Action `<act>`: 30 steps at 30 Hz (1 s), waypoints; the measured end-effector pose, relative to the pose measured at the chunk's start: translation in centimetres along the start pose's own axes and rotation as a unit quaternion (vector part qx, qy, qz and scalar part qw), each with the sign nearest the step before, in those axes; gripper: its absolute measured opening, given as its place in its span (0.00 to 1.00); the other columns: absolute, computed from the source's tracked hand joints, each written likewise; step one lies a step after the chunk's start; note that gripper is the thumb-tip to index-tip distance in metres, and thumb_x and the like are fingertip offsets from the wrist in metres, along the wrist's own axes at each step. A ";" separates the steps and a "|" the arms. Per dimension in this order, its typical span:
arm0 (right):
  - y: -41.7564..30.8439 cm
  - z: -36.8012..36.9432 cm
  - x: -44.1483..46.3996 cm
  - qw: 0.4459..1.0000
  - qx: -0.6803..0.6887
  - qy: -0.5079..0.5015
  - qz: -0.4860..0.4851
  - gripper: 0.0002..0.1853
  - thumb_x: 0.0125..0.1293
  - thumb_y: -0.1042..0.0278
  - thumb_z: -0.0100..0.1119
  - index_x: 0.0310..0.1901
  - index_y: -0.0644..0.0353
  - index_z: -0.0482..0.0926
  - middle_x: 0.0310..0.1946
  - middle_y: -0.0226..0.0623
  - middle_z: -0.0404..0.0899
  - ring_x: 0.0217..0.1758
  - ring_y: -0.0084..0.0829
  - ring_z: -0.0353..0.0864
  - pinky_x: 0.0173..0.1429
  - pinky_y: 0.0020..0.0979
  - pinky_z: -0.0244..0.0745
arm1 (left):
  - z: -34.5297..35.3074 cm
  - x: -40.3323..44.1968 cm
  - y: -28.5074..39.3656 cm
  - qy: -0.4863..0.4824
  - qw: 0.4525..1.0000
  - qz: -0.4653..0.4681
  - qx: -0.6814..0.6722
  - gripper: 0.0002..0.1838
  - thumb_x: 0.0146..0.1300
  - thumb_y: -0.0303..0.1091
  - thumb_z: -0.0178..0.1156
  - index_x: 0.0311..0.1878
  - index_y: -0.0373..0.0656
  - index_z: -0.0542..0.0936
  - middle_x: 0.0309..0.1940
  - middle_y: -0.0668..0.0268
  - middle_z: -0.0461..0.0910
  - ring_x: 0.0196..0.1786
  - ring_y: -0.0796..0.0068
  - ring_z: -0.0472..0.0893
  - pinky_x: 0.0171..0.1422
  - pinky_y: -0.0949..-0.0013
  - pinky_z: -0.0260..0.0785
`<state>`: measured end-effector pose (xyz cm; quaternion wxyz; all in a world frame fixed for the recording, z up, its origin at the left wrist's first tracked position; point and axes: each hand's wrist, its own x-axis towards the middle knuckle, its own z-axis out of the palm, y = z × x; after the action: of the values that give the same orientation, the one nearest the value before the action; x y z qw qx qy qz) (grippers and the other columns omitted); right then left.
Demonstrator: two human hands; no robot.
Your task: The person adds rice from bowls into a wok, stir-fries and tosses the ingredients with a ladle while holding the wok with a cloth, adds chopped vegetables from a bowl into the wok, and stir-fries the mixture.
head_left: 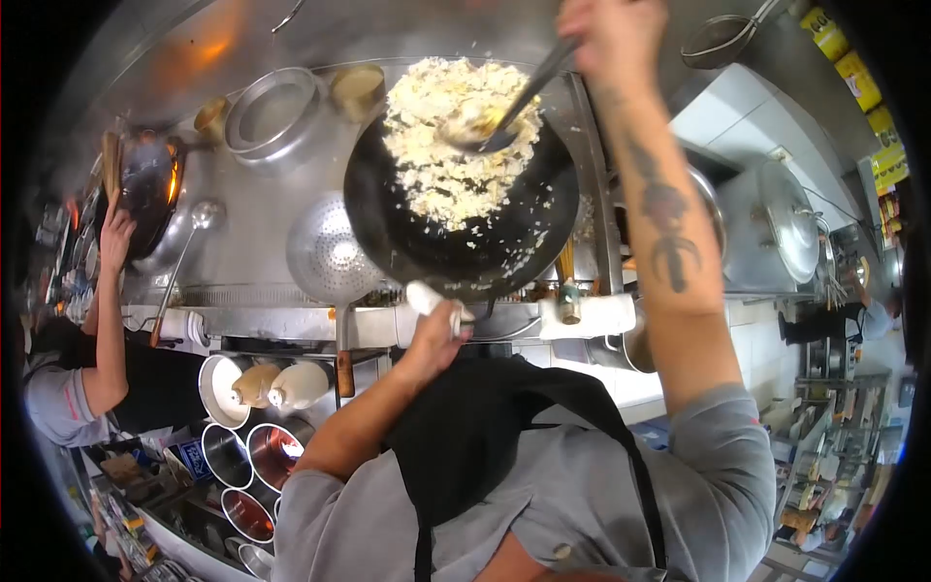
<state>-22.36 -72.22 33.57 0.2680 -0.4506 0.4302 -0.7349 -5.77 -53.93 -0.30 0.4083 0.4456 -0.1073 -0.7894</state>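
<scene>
A black wok point(427, 254) sits tilted at the stove, with a mass of rice and egg point(441, 184) spread up its far side and over the rim. Several grains look airborne. My left hand point(434, 341) is closed round a white folded cloth point(424, 297) at the wok's near rim, gripping the wok through it. High on the right, my right hand point(613, 37) is wrapped round the handle of a ladle point(533, 92). The ladle's bowl is in the rice, partly blurred.
A perforated skimmer point(333, 247) lies left of the wok. Metal bowls point(274, 112) stand behind it. Sauce containers point(273, 454) are at lower left, a large lidded pot point(771, 223) at right. A co-worker point(73, 388) handles another wok point(145, 194) at left.
</scene>
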 end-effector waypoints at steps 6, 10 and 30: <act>-6.7 -3.8 5.9 0.952 0.168 -0.205 -0.154 0.11 0.62 0.68 0.58 0.24 0.59 0.70 0.15 0.29 0.66 0.14 0.22 0.64 0.20 0.28 0.64 | 2.3 10.9 7.7 -0.017 0.999 -0.010 -0.042 0.04 0.62 0.32 0.52 0.36 0.44 0.72 0.25 0.64 0.75 0.23 0.73 0.73 0.19 0.74 0.63; 7.6 -0.8 1.8 0.987 0.011 -0.112 -0.113 0.12 0.62 0.68 0.58 0.23 0.61 0.71 0.18 0.33 0.73 0.17 0.21 0.70 0.22 0.27 0.65 | 2.3 13.7 7.1 0.011 0.998 -0.012 -0.054 0.05 0.60 0.33 0.53 0.36 0.44 0.72 0.26 0.64 0.74 0.24 0.72 0.73 0.18 0.72 0.62; 17.6 3.6 -1.4 0.966 -0.101 -0.237 0.015 0.13 0.58 0.62 0.65 0.24 0.57 0.72 0.17 0.27 0.72 0.20 0.19 0.71 0.27 0.26 0.68 | 2.7 13.6 6.7 0.076 0.996 0.002 -0.047 0.06 0.59 0.31 0.54 0.38 0.42 0.71 0.29 0.62 0.74 0.28 0.70 0.72 0.21 0.70 0.62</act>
<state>-18.44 -81.13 18.37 0.3262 -0.6298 0.4336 -0.5558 -7.94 -68.79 -3.51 0.4375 0.4842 -0.0398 -0.7567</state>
